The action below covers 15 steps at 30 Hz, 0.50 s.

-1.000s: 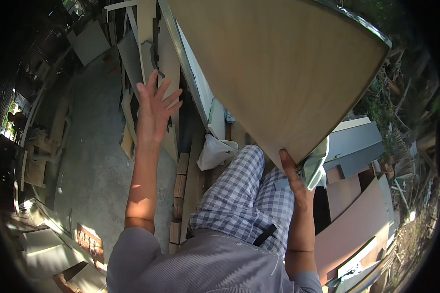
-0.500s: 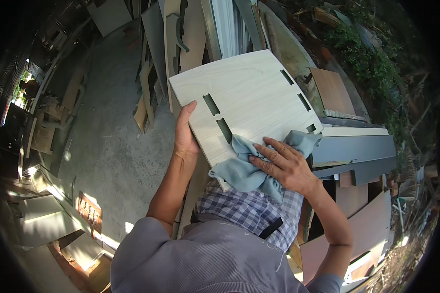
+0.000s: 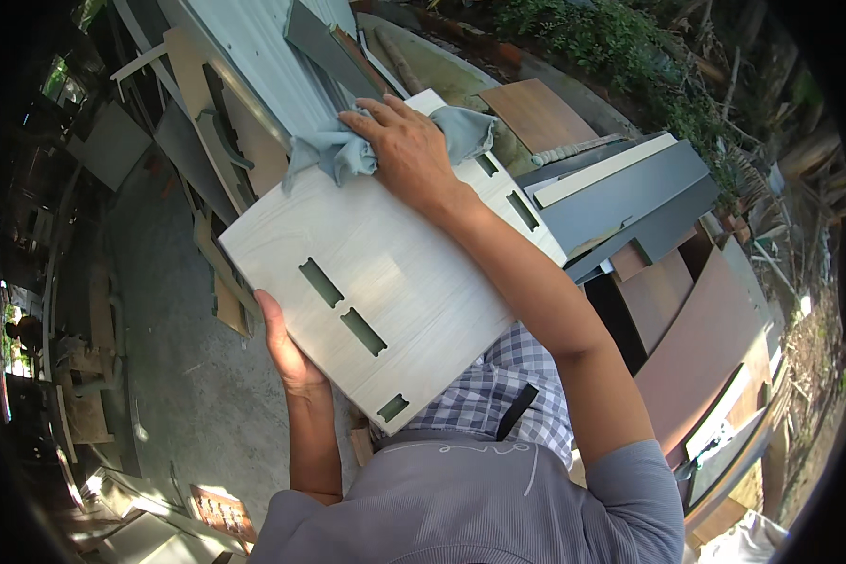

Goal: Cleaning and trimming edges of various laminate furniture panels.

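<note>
A pale wood-grain board [image 3: 395, 273] with several cut slots lies tilted in front of me, its near corner close to my shirt. My left hand [image 3: 293, 352] grips its left edge, thumb on the upper face and fingers hidden beneath. Near the far edge, my right hand [image 3: 412, 155] presses a crumpled blue-grey cloth [image 3: 334, 155] against the surface. Folds of the cloth stick out on both sides of the hand, and its far end hangs by the right-hand slots. Across the board stretches my right forearm.
Dark grey panels [image 3: 630, 211] and brown boards [image 3: 705, 324] are stacked on the right. Upright boards and sheets [image 3: 244, 66] lean beyond the board at the far left. Concrete floor [image 3: 179, 320] stretches along the left; green plants [image 3: 592, 47] grow at the far right.
My right hand and the cloth have moved from the board's near edge to its far edge. The board has turned and shifted left and nearer, with my left hand still holding its edge.
</note>
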Available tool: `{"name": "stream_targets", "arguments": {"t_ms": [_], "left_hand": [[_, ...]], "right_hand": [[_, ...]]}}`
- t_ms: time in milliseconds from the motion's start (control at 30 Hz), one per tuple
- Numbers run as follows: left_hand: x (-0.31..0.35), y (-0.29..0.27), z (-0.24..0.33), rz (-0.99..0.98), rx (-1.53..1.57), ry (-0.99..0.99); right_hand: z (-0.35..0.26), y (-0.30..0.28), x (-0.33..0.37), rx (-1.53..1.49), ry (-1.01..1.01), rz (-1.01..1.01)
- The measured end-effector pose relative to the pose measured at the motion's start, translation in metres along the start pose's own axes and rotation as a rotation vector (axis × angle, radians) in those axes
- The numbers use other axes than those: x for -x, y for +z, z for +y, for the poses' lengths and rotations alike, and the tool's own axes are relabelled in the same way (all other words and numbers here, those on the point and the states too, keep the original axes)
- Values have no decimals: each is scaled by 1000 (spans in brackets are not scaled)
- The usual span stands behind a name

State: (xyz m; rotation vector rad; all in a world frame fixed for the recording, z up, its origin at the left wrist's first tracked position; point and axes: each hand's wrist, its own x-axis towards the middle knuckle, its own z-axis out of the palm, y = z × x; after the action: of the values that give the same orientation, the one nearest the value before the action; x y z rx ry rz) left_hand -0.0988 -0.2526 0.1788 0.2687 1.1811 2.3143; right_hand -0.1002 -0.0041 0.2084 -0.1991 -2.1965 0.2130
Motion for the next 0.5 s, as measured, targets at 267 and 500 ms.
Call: {"name": "stream_targets", "arguments": {"t_ms": [267,500], "left_hand": [[-14,-19,18,-44,111,73],[-35,5,-10,-20,100,-5]], "right_hand": [[85,-101,148,-804,1226,-286],[24,-133,227,-1587,1444,-38]]}}
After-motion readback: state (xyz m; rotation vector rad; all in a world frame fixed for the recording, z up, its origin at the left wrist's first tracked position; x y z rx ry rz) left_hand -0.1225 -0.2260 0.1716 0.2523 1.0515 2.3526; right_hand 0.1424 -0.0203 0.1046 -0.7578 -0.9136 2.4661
